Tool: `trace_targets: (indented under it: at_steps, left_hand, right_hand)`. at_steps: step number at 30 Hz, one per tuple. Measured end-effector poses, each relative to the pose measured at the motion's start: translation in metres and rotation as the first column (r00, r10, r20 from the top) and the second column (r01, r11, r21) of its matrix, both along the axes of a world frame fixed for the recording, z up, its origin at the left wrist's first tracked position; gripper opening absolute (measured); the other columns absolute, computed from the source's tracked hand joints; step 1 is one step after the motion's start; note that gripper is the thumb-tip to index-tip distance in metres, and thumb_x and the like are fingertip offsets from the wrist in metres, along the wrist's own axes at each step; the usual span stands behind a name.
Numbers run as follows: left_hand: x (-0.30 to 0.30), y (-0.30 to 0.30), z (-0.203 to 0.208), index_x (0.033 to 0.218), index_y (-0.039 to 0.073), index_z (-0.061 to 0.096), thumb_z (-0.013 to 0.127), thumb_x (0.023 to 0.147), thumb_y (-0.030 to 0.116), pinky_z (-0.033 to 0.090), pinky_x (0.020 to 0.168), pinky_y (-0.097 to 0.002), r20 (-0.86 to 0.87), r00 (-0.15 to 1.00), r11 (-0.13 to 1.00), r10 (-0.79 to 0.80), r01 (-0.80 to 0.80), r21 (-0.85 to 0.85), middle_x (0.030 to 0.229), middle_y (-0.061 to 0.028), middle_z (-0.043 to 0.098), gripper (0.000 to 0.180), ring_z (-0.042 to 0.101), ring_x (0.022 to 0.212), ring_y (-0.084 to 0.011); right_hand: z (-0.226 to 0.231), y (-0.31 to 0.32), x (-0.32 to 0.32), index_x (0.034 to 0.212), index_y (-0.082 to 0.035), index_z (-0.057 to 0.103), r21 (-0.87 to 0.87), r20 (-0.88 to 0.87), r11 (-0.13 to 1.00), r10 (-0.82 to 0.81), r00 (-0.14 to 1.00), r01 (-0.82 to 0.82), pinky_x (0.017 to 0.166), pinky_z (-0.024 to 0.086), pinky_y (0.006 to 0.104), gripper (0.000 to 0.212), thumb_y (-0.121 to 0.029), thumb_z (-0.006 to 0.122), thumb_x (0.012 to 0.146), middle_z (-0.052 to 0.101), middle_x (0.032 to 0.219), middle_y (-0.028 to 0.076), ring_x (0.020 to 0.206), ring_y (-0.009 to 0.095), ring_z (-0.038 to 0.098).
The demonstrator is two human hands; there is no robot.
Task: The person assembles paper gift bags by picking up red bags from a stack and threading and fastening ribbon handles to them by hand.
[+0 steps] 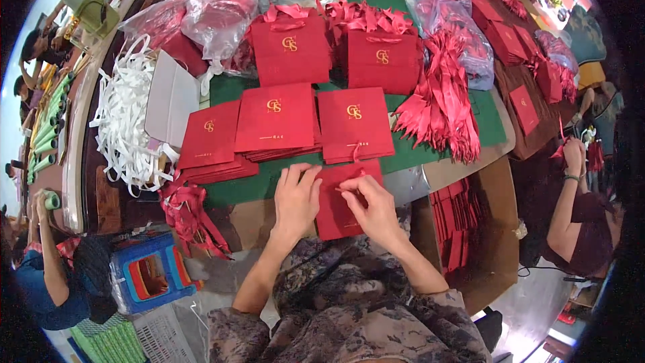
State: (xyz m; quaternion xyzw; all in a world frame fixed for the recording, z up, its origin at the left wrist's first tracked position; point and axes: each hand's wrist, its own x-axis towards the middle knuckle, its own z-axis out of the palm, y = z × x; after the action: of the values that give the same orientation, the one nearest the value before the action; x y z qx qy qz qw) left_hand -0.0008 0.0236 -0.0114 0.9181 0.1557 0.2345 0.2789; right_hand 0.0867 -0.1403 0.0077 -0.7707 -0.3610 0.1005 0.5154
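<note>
A flat red paper bag [334, 218] lies in front of me at the table's near edge. My left hand [297, 200] curls at its left side, with the fingers bent and gripping that edge. Over the bag's upper part, my right hand [371, 207] pinches a thin red ribbon [357, 158] between thumb and forefinger. Just beyond lie stacks of flat red bags with gold print: a left stack [208, 136], a middle stack [274, 124] and a right stack [355, 124].
Bags with ribbon handles [292, 54] stand farther back. Red ribbons [443, 101] lie to the right, others [191, 218] hang at left. White ribbons [131, 117] pile at far left. A cardboard box [497, 228] holds red bags. Blue stools [151, 272] stand left; co-workers sit both sides.
</note>
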Motion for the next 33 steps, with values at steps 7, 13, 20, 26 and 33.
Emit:
trace_targets:
  at_steps: [7,13,20,26,33]
  left_hand:
    - [0.003,-0.008,0.004,0.099,0.004,0.066,0.071,0.08,0.001,0.05,0.079,-0.0431,-0.005,0.996,0.996,-0.092,0.092,-0.013,0.101,-0.0151,0.061,0.02,0.06,0.094,-0.0354]
    - [0.009,-0.002,0.02,0.098,0.002,0.063,0.066,0.083,-0.001,0.051,0.069,-0.0395,-0.033,0.977,0.961,-0.212,0.202,-0.188,0.085,-0.0145,0.06,0.016,0.062,0.078,-0.032]
    - [0.009,-0.001,0.016,0.098,0.001,0.061,0.065,0.089,0.003,0.048,0.065,-0.0348,-0.09,0.979,0.906,-0.185,0.134,-0.401,0.078,-0.0109,0.061,0.01,0.061,0.071,-0.0217]
    - [0.01,-0.002,0.016,0.099,0.0,0.061,0.065,0.091,0.005,0.045,0.062,-0.0288,-0.144,0.975,0.812,-0.169,0.055,-0.581,0.074,-0.0063,0.06,0.01,0.055,0.067,-0.0122]
    - [0.01,-0.009,0.016,0.097,0.001,0.063,0.067,0.089,0.006,0.047,0.061,-0.0318,-0.103,0.984,0.86,-0.144,0.073,-0.506,0.076,-0.0086,0.063,0.009,0.059,0.068,-0.0157]
  right_hand:
    - [-0.019,0.002,0.002,0.099,-0.004,0.066,-0.085,0.064,0.992,-0.083,0.994,0.088,0.081,0.053,0.0437,0.014,-0.01,0.071,0.087,0.068,0.091,0.016,0.084,0.037,0.066]
    - [-0.021,0.0,0.004,0.095,-0.001,0.069,-0.031,0.042,0.994,-0.104,0.994,0.106,0.069,0.053,0.0337,0.01,-0.005,0.071,0.086,0.069,0.087,0.013,0.079,0.026,0.068]
    - [-0.021,-0.004,0.003,0.093,0.0,0.069,-0.032,0.003,0.993,-0.114,0.994,0.114,0.07,0.053,0.0313,0.009,-0.005,0.071,0.086,0.069,0.085,0.01,0.077,0.02,0.068]
    - [-0.017,-0.005,0.005,0.093,-0.001,0.069,-0.042,0.029,0.994,-0.1,0.995,0.101,0.068,0.052,0.0299,0.009,-0.006,0.072,0.087,0.068,0.083,0.009,0.075,0.019,0.068]
    - [-0.001,-0.001,0.006,0.09,-0.001,0.066,-0.094,-0.037,0.992,-0.089,0.995,0.085,0.068,0.053,0.0369,0.011,-0.009,0.072,0.084,0.068,0.082,0.013,0.074,0.027,0.068]
